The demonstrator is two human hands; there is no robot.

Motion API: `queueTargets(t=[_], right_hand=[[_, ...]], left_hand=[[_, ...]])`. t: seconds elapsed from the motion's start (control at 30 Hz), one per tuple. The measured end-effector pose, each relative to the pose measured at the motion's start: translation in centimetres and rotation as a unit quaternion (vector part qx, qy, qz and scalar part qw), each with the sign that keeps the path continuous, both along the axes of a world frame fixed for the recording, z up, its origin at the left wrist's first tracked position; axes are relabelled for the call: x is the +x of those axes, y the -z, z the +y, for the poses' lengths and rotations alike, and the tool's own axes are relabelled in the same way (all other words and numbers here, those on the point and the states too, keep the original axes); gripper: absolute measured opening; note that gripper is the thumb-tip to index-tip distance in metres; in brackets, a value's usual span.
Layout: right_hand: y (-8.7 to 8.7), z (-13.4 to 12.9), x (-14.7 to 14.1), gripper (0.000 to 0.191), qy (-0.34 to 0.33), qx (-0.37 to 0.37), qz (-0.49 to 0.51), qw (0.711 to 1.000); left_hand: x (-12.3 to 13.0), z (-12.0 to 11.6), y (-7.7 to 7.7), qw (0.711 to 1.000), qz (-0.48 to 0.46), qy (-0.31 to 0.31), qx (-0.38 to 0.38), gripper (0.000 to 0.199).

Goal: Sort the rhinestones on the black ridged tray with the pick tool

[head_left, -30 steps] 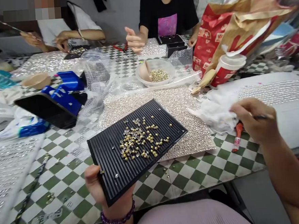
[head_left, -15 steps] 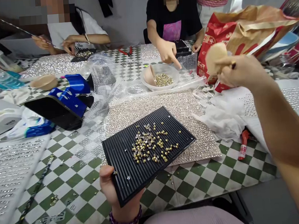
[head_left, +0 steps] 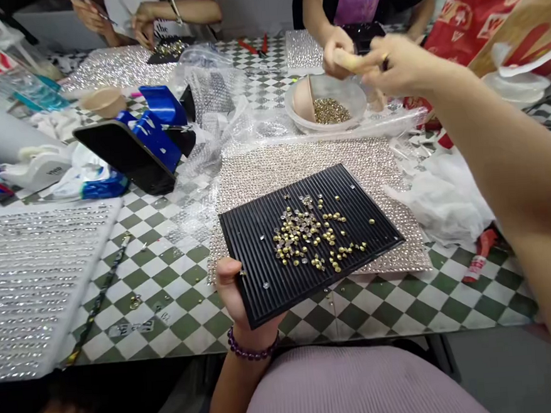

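Note:
My left hand grips the near left corner of a black ridged tray, thumb on top and the other fingers hidden below. Loose gold-backed rhinestones are scattered over the tray, which is held tilted above a rhinestone-covered sheet. My right hand, blurred, is stretched forward and closed on a pale beige round piece, seen nearly edge-on. A co-worker's hand meets its far end; whether both grip it is unclear. Below them stands a clear plastic bowl with rhinestones and a pinkish cup inside.
A phone leans on a blue stand at left, near a tape dispenser. Another rhinestone sheet lies at left. Crumpled white tissue, a red tube and a paper bag are at right. Another co-worker's hands work opposite.
My right hand has moved left with the beige piece, toward the co-worker's hand, which was pointing before. The view has shifted downward; the tray stays in my left hand.

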State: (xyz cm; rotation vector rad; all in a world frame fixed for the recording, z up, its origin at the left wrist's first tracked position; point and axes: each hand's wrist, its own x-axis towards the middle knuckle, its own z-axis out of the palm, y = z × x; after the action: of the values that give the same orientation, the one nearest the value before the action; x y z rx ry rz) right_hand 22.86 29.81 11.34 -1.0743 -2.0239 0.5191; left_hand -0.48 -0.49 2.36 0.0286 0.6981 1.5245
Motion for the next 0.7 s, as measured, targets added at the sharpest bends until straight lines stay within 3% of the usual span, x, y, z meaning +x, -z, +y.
queueTargets(t=[0.07, 0.13, 0.17, 0.23, 0.33, 0.43, 0.53, 0.7], right_hand=[[-1.1, -3.1, -0.7, 0.02, 0.002, 0.025, 0.047, 0.999], [-1.5, -7.8, -1.5, 0.055, -0.022, 0.006, 0.168, 0.986], [-1.5, -10.5, -1.9, 0.062, -0.064, -0.005, 0.211, 0.975], [-0.8, -15.9, -2.4, 0.054, -0.102, 0.022, 0.21, 0.972], [1.1, -21.3, -2.8, 0.059, -0.182, -0.019, 0.085, 0.979], [2.9, -22.9, -3.3, 0.051, -0.207, 0.021, 0.06, 0.976], [3.8, -22.8, -4.0, 0.035, -0.158, 0.022, 0.091, 0.983], [4.3, -22.7, -4.3, 0.041, -0.152, 0.01, 0.09, 0.984]], left_hand=[[0.1, 0.0, 0.1, 1.0, -0.005, 0.008, 0.001, 0.053], [0.3, -0.1, 0.0, 1.0, -0.01, 0.015, 0.004, 0.052], [0.4, -0.1, 0.0, 1.0, -0.012, 0.02, 0.004, 0.051], [0.7, -0.2, -0.1, 0.999, -0.019, 0.042, 0.008, 0.05], [1.2, -0.4, -0.3, 0.995, -0.033, 0.091, 0.028, 0.048], [1.6, -0.4, -0.2, 0.991, -0.05, 0.121, 0.04, 0.044], [2.0, -0.4, 0.2, 0.991, -0.054, 0.114, 0.041, 0.041], [2.2, -0.3, 0.5, 0.992, -0.056, 0.102, 0.045, 0.04]])
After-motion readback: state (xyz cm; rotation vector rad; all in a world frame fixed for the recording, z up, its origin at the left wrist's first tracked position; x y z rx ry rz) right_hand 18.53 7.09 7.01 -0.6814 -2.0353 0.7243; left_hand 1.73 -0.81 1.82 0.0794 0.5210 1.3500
